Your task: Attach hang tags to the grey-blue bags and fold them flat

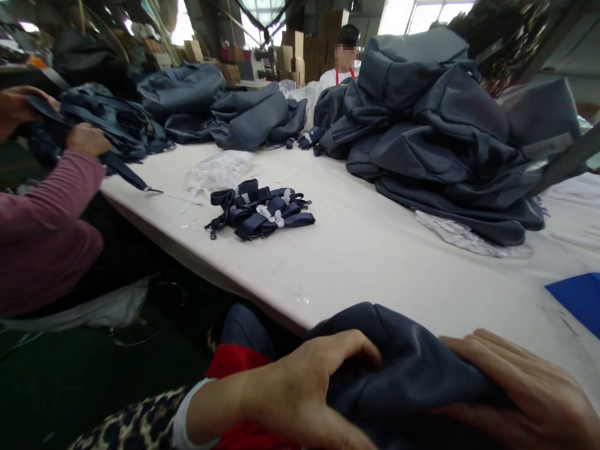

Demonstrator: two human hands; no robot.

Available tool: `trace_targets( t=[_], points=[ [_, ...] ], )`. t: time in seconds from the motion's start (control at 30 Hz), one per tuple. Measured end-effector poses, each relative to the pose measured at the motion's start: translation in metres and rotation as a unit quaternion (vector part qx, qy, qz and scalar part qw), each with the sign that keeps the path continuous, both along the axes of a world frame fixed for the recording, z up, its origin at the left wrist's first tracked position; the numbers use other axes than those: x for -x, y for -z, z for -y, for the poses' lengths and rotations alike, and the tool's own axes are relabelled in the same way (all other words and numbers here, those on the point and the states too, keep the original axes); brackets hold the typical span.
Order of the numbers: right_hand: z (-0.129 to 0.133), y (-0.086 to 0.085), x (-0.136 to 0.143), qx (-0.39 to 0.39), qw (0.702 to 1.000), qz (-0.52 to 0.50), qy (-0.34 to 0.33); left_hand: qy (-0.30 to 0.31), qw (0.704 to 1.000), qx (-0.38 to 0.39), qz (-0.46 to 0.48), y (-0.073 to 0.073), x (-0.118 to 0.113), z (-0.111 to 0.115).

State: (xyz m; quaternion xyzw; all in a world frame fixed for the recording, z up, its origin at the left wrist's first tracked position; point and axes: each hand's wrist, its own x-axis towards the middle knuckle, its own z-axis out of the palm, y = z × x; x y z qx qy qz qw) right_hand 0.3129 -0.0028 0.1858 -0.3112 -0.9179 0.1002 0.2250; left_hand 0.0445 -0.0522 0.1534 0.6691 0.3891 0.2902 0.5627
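A dark navy bag [408, 359] of soft, smooth material lies at the table's near edge, its lower part in shadow. My left hand [310, 389] grips its left side, thumb and fingers curved round the material. On the right side of the same bag is my right hand [527, 388], its fingers wrapped over the edge and some fingertips hidden. Farther up the table sits a small heap of navy straps [260, 210] with white ties and dark hooks, touched by neither of my hands.
A large pile of navy bags [424, 129] stands back right, more bags [251, 115] back left. Clear plastic [219, 172] lies behind the straps. A blue sheet [588, 307] is at right. A person in a pink sleeve [57, 194] handles a strap at left; another person [343, 59] is behind.
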Motion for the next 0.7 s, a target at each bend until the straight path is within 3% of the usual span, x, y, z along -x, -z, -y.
trace_targets(
  t=[0.1,0.3,0.4,0.53,0.7],
  points=[
    [0.001,0.000,-0.006,0.022,0.999,-0.021,-0.025,-0.004,0.998,-0.056,0.021,0.003,-0.003,0.003],
    [0.000,-0.003,-0.015,0.064,0.997,0.034,-0.013,-0.031,0.992,-0.052,0.112,0.018,-0.014,0.002],
    [0.001,-0.008,-0.006,0.055,0.996,0.068,-0.003,-0.051,0.986,-0.071,0.143,0.023,-0.018,0.003],
    [0.001,-0.006,-0.003,0.038,0.997,0.053,-0.040,-0.080,0.981,-0.089,0.152,0.023,-0.019,0.008],
    [0.002,-0.004,-0.012,0.057,0.995,0.036,-0.078,-0.025,0.980,-0.124,0.155,0.016,-0.011,0.008]
  ],
)
